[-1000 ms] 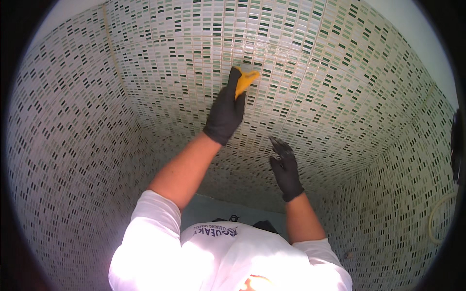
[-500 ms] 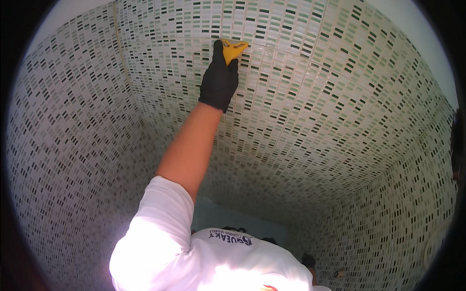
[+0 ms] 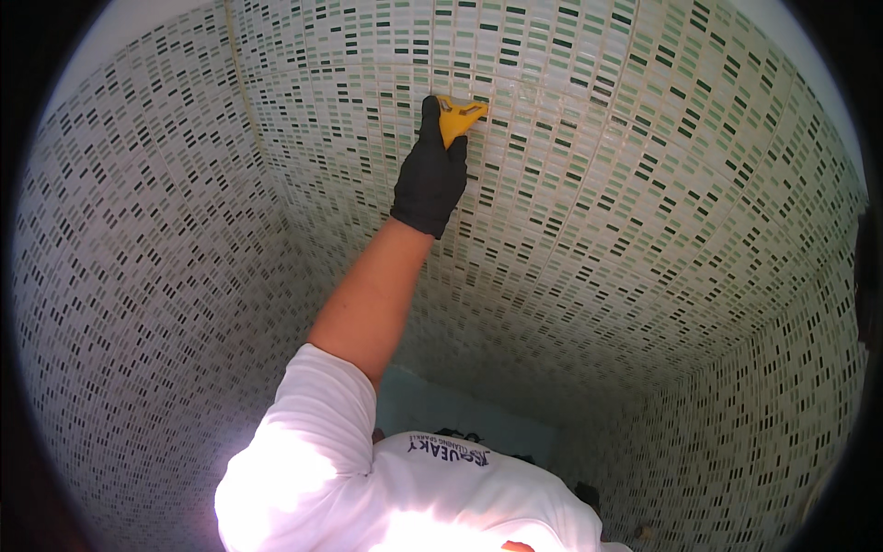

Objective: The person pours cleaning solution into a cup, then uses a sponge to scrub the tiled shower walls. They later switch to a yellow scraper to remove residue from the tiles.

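My left hand [image 3: 432,179], in a black glove, is raised against the tiled wall [image 3: 552,120] at the end of my outstretched bare forearm. Its fingers are closed around a yellow scraper [image 3: 457,121], whose wide end points up and lies at the tile surface. The tiles carry small white, pale green and dark green rectangles with light grout lines between them. Low on the right, beside my white shirt, a dark gloved shape that looks like my right hand [image 3: 587,498] shows only in part. Its fingers cannot be made out.
Tiled walls close in on the left [image 3: 138,276] and the right [image 3: 782,396], meeting the front wall at corners. A bluish floor [image 3: 460,405] lies far below. On the lower right wall a small fitting [image 3: 644,532] sticks out.
My left hand and the scraper have moved down the wall a little in the picture and slightly right. The view has shifted slightly too. The grip looks the same.
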A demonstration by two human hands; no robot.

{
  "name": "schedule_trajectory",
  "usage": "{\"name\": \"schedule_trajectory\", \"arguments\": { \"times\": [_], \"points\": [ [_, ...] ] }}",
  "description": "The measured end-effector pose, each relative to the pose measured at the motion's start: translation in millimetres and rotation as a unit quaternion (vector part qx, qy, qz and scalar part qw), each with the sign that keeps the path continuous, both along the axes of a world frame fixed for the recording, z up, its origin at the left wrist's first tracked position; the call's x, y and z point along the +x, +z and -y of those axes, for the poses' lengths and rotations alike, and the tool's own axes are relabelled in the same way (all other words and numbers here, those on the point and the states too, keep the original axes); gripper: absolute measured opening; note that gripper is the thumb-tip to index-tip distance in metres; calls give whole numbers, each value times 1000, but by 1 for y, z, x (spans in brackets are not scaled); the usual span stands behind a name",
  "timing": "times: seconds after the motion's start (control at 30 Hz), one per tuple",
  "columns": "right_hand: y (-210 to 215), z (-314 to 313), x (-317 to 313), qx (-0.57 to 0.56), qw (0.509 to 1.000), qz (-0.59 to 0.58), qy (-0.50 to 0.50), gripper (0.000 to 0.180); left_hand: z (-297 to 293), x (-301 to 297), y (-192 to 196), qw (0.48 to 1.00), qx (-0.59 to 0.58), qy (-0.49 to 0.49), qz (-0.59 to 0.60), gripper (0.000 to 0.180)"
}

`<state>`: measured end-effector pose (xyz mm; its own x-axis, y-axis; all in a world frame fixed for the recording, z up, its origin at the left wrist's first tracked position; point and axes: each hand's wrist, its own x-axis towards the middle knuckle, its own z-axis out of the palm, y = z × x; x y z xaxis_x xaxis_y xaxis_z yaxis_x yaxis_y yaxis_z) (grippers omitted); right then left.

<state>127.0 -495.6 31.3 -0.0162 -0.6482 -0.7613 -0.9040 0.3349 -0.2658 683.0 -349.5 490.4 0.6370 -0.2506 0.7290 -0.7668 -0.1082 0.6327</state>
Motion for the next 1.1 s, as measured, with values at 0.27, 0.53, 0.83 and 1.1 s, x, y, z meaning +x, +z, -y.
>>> {"name": "schedule_trajectory", "arguments": {
  "times": [0.27, 0.53, 0.83, 1.1],
  "points": [
    [-5, 8, 0, 30, 994, 1, -108, 31, -1, 3, 9, 999, 5, 26, 41, 57],
    [-4, 11, 2, 13, 999, -29, 44, 31, -5, 1, 24, 998, 10, 35, 57, 57],
    [-7, 13, -8, 9, 990, -42, 138, 32, -8, 0, 13, 1000, 15, 11, 10, 57],
    [-15, 18, -21, -59, 948, -69, 304, 32, -6, 7, 3, 998, -6, 22, 55, 57]
  ]
}}
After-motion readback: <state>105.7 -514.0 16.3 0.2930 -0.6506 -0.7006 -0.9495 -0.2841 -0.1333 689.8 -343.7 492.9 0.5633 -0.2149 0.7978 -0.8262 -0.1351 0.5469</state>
